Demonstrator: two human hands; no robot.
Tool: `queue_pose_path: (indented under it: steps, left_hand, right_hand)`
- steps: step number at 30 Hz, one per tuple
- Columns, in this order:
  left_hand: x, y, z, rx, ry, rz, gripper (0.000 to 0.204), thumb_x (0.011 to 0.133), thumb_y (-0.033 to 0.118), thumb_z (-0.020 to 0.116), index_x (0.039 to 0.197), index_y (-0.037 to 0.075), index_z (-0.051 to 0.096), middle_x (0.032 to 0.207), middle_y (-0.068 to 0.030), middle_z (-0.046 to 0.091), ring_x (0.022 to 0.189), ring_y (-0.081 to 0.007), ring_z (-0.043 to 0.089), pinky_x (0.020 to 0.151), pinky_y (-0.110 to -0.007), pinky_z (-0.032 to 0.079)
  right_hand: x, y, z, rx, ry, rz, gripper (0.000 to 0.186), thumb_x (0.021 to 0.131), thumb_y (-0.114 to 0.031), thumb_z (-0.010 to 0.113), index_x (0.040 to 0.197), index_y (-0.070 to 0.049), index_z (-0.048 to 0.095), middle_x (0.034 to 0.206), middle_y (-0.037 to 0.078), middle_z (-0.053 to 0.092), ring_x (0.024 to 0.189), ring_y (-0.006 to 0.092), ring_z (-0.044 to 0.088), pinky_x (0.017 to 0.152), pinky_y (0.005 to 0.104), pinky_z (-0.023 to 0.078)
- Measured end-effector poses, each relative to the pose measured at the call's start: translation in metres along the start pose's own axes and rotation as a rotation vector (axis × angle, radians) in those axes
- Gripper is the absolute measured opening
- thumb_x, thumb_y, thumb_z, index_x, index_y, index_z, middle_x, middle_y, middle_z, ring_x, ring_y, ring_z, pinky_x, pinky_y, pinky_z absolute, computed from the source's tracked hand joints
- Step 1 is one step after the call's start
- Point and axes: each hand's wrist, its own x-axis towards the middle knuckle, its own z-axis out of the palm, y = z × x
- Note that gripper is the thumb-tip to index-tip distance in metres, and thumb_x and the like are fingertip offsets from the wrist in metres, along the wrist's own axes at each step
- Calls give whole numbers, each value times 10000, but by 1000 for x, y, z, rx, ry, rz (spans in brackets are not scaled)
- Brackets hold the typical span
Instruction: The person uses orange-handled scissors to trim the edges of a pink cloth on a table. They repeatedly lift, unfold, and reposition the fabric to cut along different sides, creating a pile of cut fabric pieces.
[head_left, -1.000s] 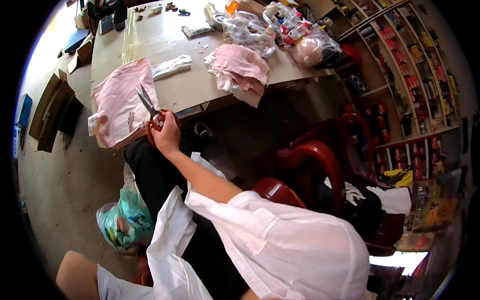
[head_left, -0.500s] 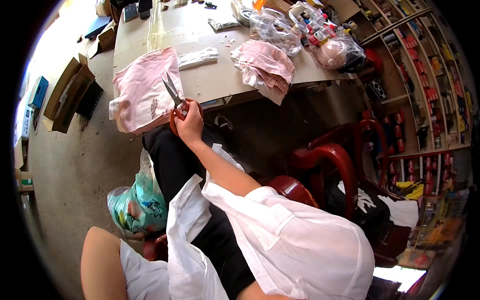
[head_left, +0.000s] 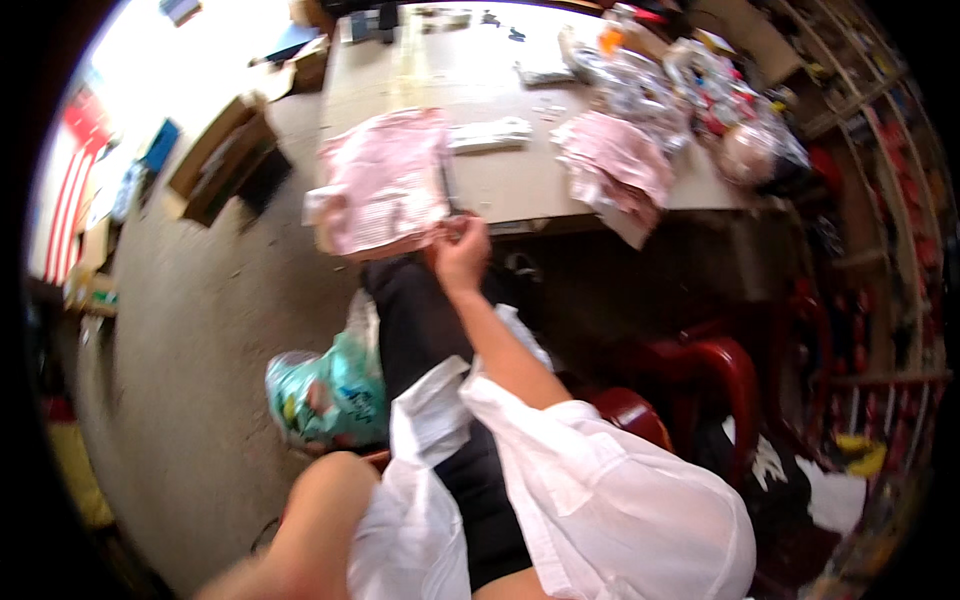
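My right hand (head_left: 462, 250) is closed round a pair of scissors (head_left: 449, 188) at the table's near edge. Blurred, the blades show as a thin dark line pointing away from me along the right side of a pink cloth pile (head_left: 385, 175). That pile lies on the table's near left corner and hangs slightly over the edge. Beside it is a folded white strip of cloth (head_left: 490, 134). Only my bent left arm shows at the lower left, smeared by motion, and the hand is outside the picture.
Another pink cloth pile (head_left: 615, 165) droops over the table (head_left: 490, 190) edge, near clear plastic bags (head_left: 640, 100). A green plastic bag (head_left: 335, 395) stands left of my legs. Cardboard boxes (head_left: 225, 150) sit on the floor. A dark red wooden chair (head_left: 700, 360) and shelves are at right.
The view has swung left, so the table and cloths sit further right in the picture. My left arm has moved, its blurred forearm now reaching the lower edge. The scissors stay in my right hand.
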Motion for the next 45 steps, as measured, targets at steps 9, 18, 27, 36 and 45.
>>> queue_pose_path:
  steps: [9, 18, 27, 36, 45]
  left_hand:
    - [-276, -18, -134, 750, 452, -1759, 152, 887, 97, 542, 1001, 6, 587, 940, -52, 607, 833, -136, 587, 749, -259, 473]
    - [-335, -36, -143, 748, 886, -1891, 153, 872, 148, 590, 951, 21, 621, 869, -58, 654, 696, -130, 602, 590, -257, 442]
    - [-339, -38, -150, 663, 582, -1914, 169, 879, 111, 591, 995, -2, 639, 957, -59, 664, 822, -132, 620, 752, -251, 487]
    - [-329, -26, -143, 536, 324, -1888, 284, 953, 153, 497, 1175, -15, 550, 1112, -44, 598, 1020, -123, 545, 921, -252, 401]
    - [-334, -52, -154, 796, 322, -1815, 206, 914, 196, 593, 937, -4, 638, 891, -24, 650, 759, -86, 580, 677, -219, 453]
  right_hand:
    - [10, 16, 6, 16, 87, 149, 278, 742, -114, 709, 945, 6, 562, 833, 149, 617, 803, 295, 624, 750, 381, 478]
    - [16, 12, -6, 96, 77, 142, 161, 798, -22, 674, 804, -25, 512, 696, 8, 534, 609, 101, 500, 545, 262, 430]
    - [22, 22, -2, 94, 88, 106, 190, 788, -105, 657, 875, 1, 526, 746, 97, 584, 650, 192, 559, 608, 330, 463]
    - [26, -3, -12, 60, 33, 150, 300, 718, -143, 736, 893, -39, 517, 1003, 124, 607, 954, 327, 578, 802, 419, 458]
    - [19, 0, -5, 11, 124, 48, 269, 759, -193, 697, 869, -16, 528, 924, 160, 623, 884, 335, 610, 780, 402, 474]
